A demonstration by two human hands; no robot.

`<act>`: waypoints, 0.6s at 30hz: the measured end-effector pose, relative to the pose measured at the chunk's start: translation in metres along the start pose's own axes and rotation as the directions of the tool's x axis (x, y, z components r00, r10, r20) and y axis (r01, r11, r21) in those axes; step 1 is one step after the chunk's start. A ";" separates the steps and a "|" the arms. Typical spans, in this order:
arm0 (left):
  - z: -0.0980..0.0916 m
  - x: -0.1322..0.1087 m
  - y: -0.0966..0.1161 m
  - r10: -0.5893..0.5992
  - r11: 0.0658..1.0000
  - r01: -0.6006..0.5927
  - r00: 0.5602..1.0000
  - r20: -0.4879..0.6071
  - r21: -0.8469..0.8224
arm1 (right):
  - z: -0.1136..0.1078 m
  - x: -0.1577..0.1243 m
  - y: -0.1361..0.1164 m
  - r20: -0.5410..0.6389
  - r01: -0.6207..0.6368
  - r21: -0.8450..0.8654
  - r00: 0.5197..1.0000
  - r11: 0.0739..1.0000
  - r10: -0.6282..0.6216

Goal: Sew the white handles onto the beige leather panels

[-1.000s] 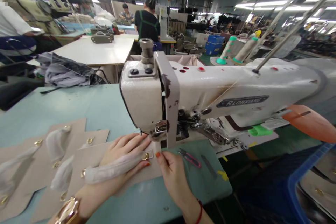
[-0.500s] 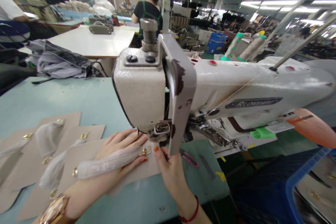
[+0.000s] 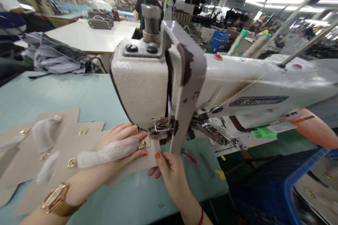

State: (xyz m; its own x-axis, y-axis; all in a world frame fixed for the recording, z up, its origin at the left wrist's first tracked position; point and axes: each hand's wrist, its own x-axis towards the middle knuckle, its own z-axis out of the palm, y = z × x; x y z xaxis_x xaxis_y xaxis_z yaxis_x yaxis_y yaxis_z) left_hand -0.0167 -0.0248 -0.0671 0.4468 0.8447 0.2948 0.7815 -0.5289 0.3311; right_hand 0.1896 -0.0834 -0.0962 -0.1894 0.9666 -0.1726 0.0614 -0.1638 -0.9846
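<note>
A beige leather panel (image 3: 87,146) lies under the head of a white sewing machine (image 3: 185,81). On it rests a white wrapped handle (image 3: 105,154) with gold metal fittings (image 3: 142,144) at its ends. My left hand (image 3: 118,147) lies flat on the panel, fingers stretched out around the handle near the needle. My right hand (image 3: 169,172) pinches the panel's right edge just in front of the presser foot. The needle area is partly hidden by the machine's face plate.
More beige panels (image 3: 47,137) with wrapped handles lie to the left on the pale green table (image 3: 66,91). Pink thread snips (image 3: 188,156) lie right of my hand. A blue crate (image 3: 298,190) stands at lower right. Thread cones (image 3: 253,44) and other workers sit behind.
The view has moved closer to the machine head. My right hand has closed on the panel's edge, and both hands with the panel have shifted slightly left.
</note>
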 end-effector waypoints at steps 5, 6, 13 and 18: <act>-0.005 -0.002 -0.001 0.024 0.999 -0.026 0.998 0.062 0.028 | -0.005 -0.005 0.002 -0.004 0.053 -0.031 0.999 0.998 -0.053; -0.006 -0.003 0.000 0.023 1.000 -0.023 0.997 0.070 0.011 | -0.006 -0.004 0.002 0.001 0.053 -0.016 0.999 0.998 -0.053; -0.012 0.001 0.005 -0.089 0.973 0.105 0.992 0.086 -0.208 | -0.008 0.002 0.001 0.098 -0.014 0.183 0.995 0.983 -0.005; -0.009 0.001 0.002 -0.103 0.961 0.124 0.990 0.098 -0.247 | -0.008 0.002 0.003 0.100 -0.035 0.208 0.995 0.977 0.014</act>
State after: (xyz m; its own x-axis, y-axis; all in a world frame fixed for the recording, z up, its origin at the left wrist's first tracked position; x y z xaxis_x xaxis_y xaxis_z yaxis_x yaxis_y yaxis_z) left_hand -0.0180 -0.0258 -0.0582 0.4046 0.8985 0.1704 0.6989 -0.4239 0.5760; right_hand 0.1970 -0.0804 -0.0989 -0.2854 0.9396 -0.1888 -0.1373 -0.2350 -0.9622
